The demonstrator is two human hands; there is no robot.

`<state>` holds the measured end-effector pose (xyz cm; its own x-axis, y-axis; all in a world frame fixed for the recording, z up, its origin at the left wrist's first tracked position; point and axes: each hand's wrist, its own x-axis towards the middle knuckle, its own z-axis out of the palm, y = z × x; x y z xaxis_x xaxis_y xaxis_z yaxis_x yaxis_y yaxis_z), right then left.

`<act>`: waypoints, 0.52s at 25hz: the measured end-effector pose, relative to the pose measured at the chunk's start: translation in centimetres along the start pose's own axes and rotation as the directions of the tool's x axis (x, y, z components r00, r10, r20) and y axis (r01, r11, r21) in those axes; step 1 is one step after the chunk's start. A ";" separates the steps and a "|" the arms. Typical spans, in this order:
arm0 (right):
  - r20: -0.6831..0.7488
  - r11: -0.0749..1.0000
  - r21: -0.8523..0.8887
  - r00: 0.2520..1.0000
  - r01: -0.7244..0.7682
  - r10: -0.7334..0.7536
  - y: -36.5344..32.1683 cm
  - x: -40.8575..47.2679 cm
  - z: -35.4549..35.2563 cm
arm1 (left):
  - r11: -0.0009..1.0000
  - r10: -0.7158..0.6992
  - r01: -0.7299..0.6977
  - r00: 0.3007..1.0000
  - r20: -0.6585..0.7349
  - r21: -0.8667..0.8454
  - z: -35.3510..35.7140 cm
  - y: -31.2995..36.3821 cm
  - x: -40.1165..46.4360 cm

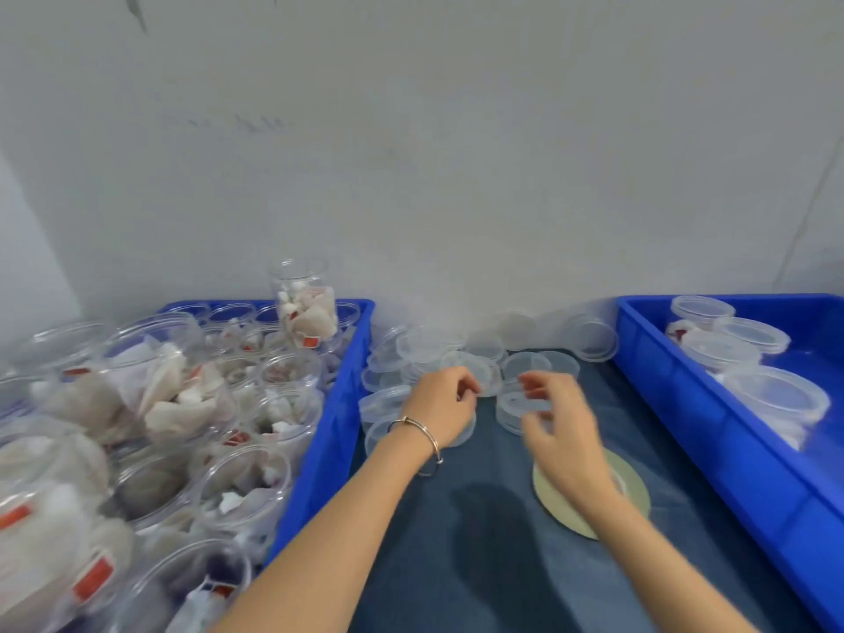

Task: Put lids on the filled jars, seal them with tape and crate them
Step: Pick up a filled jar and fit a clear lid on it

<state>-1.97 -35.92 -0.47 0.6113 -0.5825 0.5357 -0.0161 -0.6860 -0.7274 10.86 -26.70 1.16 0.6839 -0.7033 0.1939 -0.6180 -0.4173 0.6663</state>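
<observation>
Several clear plastic lids [429, 344] lie heaped at the back of the dark blue table [493, 564]. My left hand [440, 406], with a bracelet on the wrist, pinches the edge of one clear lid [484, 376]. My right hand [555, 431] hovers with curled fingers over a small stack of lids [514, 406]; whether it grips one is blurred. A roll of tape [635, 486] lies flat under my right wrist. Filled open jars [246, 486] of white packets fill the blue crate [329, 440] on the left. One taller jar [307, 308] stands on top at the back.
A second blue crate [712, 431] on the right holds three lidded jars [772, 395]. A grey wall rises directly behind the table. Loose jars [55, 495] spill over the left crate's near side.
</observation>
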 end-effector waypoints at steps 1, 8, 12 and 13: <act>0.074 0.998 0.068 0.997 0.003 -0.008 -1.1 -0.2 3.0 | 0.999 -0.048 0.048 0.997 -0.053 0.000 -1.0 -1.2 -0.5; 0.293 0.886 0.405 0.950 -0.226 0.108 -7.6 -0.9 13.5 | 0.981 -0.145 0.178 0.933 -0.331 0.073 -7.0 -4.3 -4.2; 0.322 0.887 0.408 0.943 -0.215 0.080 -9.3 -0.6 14.7 | 0.954 0.088 0.096 0.815 -0.573 0.283 -10.1 -2.8 -6.2; 0.324 0.890 0.407 0.944 -0.205 0.069 -9.6 -0.6 14.8 | 0.950 0.142 0.088 0.734 -0.664 0.300 -11.1 -2.4 -6.5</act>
<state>9.54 -22.50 -0.18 0.8320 -0.4560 0.3161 0.1825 -0.3131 -0.9320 12.16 -14.74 6.26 0.6718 -0.1929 0.7151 -0.6431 -0.6309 0.4340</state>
